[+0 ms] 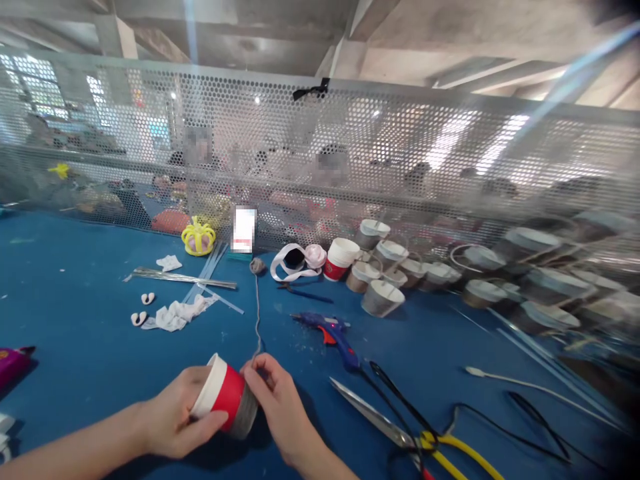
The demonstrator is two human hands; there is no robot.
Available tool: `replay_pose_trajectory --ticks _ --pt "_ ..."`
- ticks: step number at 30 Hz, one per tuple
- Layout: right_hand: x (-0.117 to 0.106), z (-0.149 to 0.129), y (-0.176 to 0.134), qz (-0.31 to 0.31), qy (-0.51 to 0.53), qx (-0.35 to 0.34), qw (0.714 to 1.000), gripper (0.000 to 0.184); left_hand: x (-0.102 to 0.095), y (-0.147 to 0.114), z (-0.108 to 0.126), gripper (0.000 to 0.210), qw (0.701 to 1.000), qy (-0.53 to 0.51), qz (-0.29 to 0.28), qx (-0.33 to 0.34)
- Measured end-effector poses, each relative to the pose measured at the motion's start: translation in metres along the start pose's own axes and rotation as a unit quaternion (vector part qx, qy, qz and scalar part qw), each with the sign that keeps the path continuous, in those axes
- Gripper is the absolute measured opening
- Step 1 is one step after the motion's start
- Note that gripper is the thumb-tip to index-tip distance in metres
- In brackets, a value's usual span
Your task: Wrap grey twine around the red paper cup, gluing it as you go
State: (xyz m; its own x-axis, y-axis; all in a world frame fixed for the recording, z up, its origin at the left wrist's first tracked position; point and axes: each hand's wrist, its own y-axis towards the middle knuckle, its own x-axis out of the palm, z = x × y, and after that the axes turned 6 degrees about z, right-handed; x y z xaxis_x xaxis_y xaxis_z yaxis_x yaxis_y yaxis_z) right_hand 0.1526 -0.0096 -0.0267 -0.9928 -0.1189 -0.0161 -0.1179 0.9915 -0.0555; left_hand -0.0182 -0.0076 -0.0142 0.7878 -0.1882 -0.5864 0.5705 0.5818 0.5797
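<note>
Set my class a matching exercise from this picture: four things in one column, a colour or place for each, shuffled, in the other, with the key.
Things
1. Cup
2. Glue gun
3. Scissors
4. Small ball of cord

Descriptions
A. Silver blades, yellow on the handles
B. Grey, with a strand running to the right hand
C. Held in the left hand
D. Blue, with a red trigger

Right pairs: 1-C, 2-D, 3-A, 4-B

From head height we look forward and down, the left hand (177,417) and right hand (280,403) close below, the worktop (115,370) stretching to a mesh panel (240,127), seemingly blurred at far right.
</note>
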Motion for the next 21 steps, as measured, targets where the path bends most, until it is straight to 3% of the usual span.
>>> replay_pose_trajectory --ticks 15,21 --pt "0.0020 -0.0010 0.0016 0.007 0.030 0.033 0.999 0.027 0.0005 -0.0002 -0.0025 0.020 1.000 -0.019 -0.011 -0.010" --pt "0.0012 -0.0022 0.0061 0.014 0.026 0.011 1.000 0.027 0.0019 -0.0009 -0.0054 0.020 1.000 -0.023 0.003 -0.018"
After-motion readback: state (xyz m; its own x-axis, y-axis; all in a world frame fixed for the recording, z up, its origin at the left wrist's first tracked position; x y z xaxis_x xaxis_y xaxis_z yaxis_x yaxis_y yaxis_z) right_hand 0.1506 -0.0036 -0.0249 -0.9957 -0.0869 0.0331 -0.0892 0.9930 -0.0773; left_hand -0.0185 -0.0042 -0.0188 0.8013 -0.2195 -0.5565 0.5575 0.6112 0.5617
